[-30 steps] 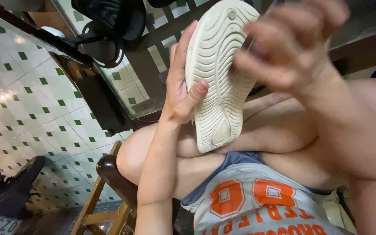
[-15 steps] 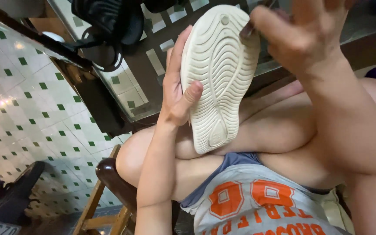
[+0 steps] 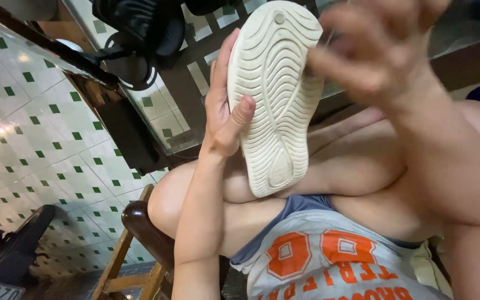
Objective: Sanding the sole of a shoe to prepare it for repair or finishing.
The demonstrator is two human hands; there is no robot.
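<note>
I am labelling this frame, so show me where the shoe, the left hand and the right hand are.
shoe (image 3: pixel 273 100): head view, middle of the cream grooved sole.
left hand (image 3: pixel 223 116): head view, palm beside the sole.
right hand (image 3: pixel 379 55): head view, blurred back of the hand.

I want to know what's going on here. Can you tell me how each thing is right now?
Cream rubber shoe sole: held up, tread facing the camera, heel resting on the leg.
Left hand: gripping the sole's edge, thumb across the tread.
Right hand: raised beside the toe end, blurred.
Wooden chair: upright on the tiled floor.
</note>
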